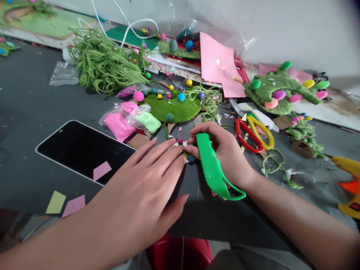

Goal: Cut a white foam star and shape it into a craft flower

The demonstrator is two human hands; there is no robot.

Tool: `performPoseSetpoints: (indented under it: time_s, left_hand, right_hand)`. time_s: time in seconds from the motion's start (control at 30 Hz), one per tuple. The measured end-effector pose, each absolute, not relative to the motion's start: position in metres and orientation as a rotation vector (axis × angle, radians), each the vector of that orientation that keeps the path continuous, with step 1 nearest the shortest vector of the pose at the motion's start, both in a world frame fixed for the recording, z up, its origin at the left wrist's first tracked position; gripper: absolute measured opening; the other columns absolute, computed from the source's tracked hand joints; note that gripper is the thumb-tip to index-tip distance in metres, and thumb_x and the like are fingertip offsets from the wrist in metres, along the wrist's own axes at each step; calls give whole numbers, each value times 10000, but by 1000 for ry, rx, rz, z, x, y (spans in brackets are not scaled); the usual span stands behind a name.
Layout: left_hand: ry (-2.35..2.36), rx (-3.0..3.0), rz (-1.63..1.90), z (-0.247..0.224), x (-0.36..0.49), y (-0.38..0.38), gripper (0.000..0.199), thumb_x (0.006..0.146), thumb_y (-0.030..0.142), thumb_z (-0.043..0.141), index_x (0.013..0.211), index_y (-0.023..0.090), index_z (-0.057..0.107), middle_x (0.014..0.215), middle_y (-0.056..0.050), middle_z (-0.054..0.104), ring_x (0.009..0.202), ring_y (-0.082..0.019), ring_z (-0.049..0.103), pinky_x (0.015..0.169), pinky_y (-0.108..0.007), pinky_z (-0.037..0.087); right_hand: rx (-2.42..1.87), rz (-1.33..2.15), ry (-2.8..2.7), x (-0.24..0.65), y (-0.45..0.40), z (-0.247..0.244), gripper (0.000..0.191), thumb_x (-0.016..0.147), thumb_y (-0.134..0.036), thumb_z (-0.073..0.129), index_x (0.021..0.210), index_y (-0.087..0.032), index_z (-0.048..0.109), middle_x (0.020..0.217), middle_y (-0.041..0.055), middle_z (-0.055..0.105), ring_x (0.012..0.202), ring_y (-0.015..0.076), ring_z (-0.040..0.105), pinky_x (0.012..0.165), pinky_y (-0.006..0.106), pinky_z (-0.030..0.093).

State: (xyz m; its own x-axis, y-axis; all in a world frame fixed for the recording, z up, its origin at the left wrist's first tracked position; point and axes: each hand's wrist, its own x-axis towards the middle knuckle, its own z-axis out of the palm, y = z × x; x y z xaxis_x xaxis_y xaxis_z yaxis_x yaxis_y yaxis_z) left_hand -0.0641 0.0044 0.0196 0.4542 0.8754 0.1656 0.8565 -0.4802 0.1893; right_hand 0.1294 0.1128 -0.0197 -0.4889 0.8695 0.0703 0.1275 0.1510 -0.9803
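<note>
My left hand [152,180] lies palm down with its fingers stretched out. Its fingertips reach a small cluster of pom-poms and green bits, partly hidden, with a magenta pom-pom [180,141] on top. My right hand [225,150] is closed around a green plastic tool [209,165] with a toothed edge and a thin loop at its lower end. The thumb and fingertips of that hand touch the same cluster from the right. Just behind it lies a green yarn-wrapped leaf shape [174,108] edged with coloured pom-poms.
A black-screened phone [81,150] lies at left with paper scraps [56,202] nearby. Behind are green yarn [108,62], bags of pink clay [119,125] and pink paper [216,62]. To the right are red-and-yellow-handled scissors [249,137] and a yellow glue gun [348,168].
</note>
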Motion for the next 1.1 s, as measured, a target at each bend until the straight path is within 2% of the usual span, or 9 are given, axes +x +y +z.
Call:
performPoseSetpoints:
  time_s: [0.23, 0.33, 0.43, 0.5, 0.6, 0.7, 0.77, 0.97, 1.1]
  left_hand:
    - [1561, 2623, 307, 13, -64, 8, 509, 1008, 425, 507, 1386, 110, 638, 1465, -159, 635, 1468, -372, 472, 1248, -610, 326]
    - [1559, 2610, 289, 14, -62, 11, 494, 1010, 428, 496, 1365, 121, 649, 1435, -147, 647, 1452, -373, 482, 1254, -615, 308]
    - [1558, 2605, 305, 16, -62, 12, 471, 1001, 416, 512, 1338, 122, 660, 1422, -144, 648, 1431, -363, 497, 1250, -600, 322]
    - [1557, 2606, 319, 17, -63, 12, 465, 988, 411, 530, 1334, 128, 661, 1415, -137, 650, 1427, -359, 497, 1248, -597, 328]
    - [1555, 2603, 313, 19, -63, 12, 459, 982, 394, 533, 1344, 140, 655, 1418, -123, 649, 1428, -349, 492, 1246, -596, 329]
    - [1562, 2589, 300, 20, -62, 11, 440, 990, 374, 509, 1333, 142, 658, 1413, -116, 655, 1423, -336, 498, 1245, -586, 333]
    - [1568, 2578, 294, 19, -61, 11, 435, 994, 369, 497, 1329, 145, 659, 1411, -113, 658, 1417, -332, 504, 1244, -585, 333]
    - [1577, 2594, 306, 17, -59, 10, 449, 970, 341, 511, 1337, 129, 659, 1435, -122, 647, 1407, -335, 519, 1228, -575, 364]
    - [1589, 2609, 298, 16, -56, 7, 473, 957, 320, 511, 1355, 108, 653, 1440, -137, 650, 1381, -344, 551, 1214, -580, 385]
  right_hand:
    - [-961, 1378, -1780, 128, 112, -16, 435, 762, -435, 912, 1051, -222, 667, 921, 24, 740, 849, 193, 724, 747, 320, 608]
    - [-1008, 1346, -1768, 129, 114, -14, 420, 764, -455, 907, 1036, -229, 681, 883, 15, 735, 763, 173, 699, 674, 301, 592]
    - [-1058, 1281, -1762, 133, 117, -9, 360, 865, -510, 811, 1091, -249, 709, 860, 11, 738, 645, 143, 646, 584, 296, 542]
    - [-1063, 1195, -1773, 137, 118, -4, 349, 925, -555, 729, 1121, -266, 746, 859, 24, 739, 661, 159, 652, 579, 314, 525]
    - [-1069, 964, -1746, 141, 117, 5, 328, 958, -579, 673, 994, -278, 799, 734, 29, 676, 676, 195, 663, 589, 349, 518]
    - [-1082, 809, -1662, 139, 116, 12, 270, 968, -500, 698, 843, -273, 771, 579, -6, 581, 514, 158, 580, 528, 346, 492]
    - [-1085, 814, -1625, 136, 117, 14, 199, 942, -436, 753, 836, -267, 742, 520, -33, 554, 425, 127, 510, 457, 323, 451]
    - [-1066, 986, -1688, 134, 119, 12, 261, 901, -473, 786, 842, -232, 707, 568, -26, 629, 435, 113, 543, 419, 278, 432]
    - [-1077, 971, -1658, 132, 119, 12, 290, 898, -489, 782, 816, -227, 687, 514, -58, 577, 400, 97, 506, 404, 258, 417]
